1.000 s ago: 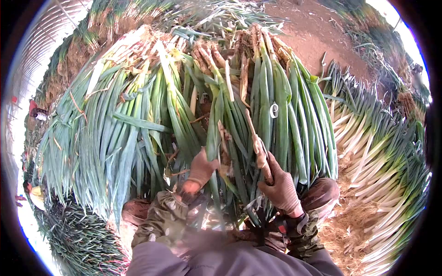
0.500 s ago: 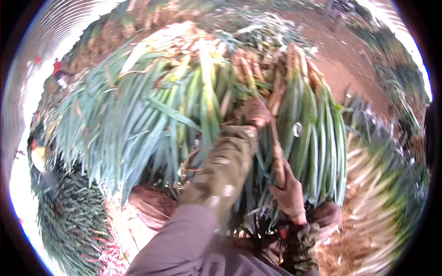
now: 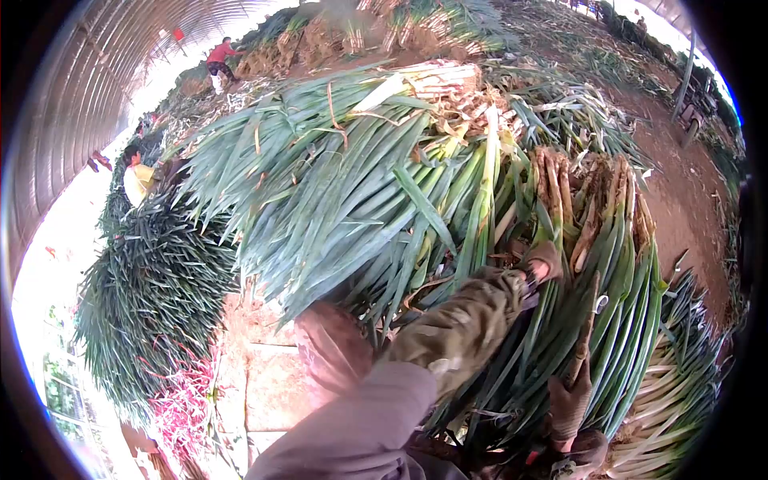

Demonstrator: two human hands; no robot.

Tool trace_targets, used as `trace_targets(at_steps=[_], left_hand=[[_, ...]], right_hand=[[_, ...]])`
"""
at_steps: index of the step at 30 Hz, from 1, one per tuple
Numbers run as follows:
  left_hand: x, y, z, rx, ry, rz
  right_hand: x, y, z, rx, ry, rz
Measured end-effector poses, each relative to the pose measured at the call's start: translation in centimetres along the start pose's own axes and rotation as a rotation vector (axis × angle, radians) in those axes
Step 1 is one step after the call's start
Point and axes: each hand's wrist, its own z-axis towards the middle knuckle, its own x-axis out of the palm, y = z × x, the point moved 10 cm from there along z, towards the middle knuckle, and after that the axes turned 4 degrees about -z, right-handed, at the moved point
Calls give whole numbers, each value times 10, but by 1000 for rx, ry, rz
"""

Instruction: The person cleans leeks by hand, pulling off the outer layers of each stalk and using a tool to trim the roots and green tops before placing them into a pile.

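Observation:
A large pile of green onions point(image 3: 344, 192) with long blue-green leaves lies in front of me, root ends facing away. My left hand point(image 3: 546, 260), in a brownish glove, reaches in at the stalks between the pile and the right-hand row of green onions point(image 3: 620, 240). Its fingers are curled down among the stalks, and what they hold is hidden. My right hand point(image 3: 570, 400), also gloved, is low on the right, closed round the near end of a long thin brown stalk point(image 3: 588, 324). That stalk points away from me over the green leaves.
More green onions stand bunched at the left point(image 3: 160, 296), with red ties point(image 3: 182, 416) near them. Others lie at right with pale stems point(image 3: 652, 408). A person in red point(image 3: 220, 60) and one in yellow point(image 3: 140, 180) are at far left. Bare soil point(image 3: 680, 200) runs along the right.
My view has swung left and up, so the pile and both hands sit further right and lower. The right hand still holds the brown stalk; the left stays among the stalks.

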Motion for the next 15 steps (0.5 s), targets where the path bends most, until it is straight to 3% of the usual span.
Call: trace_targets(at_steps=[1, 5, 8, 11, 12, 13, 14, 15], left_hand=[[-22, 0, -49, -45, 96, -126], [-21, 15, -134, 115, 243, -154], [0, 42, -180, 86, 212, -274], [6, 68, -182, 209, -76, -317], [10, 67, -184, 202, 36, -376], [-3, 58, -191, 199, 173, -442], [-19, 49, -206, 185, 181, -469], [-25, 48, -209, 235, 60, -328]], right_hand=[[1, 2, -2, 13, -2, 24], [20, 11, -12, -67, 34, -119], [41, 21, -19, -125, 53, -131], [52, 23, -27, -10, 9, -295], [57, 22, -34, 22, 20, -436], [66, 26, -39, -107, 69, -467], [68, 13, -45, -97, 71, -471], [64, 4, -53, -53, 53, -471]])
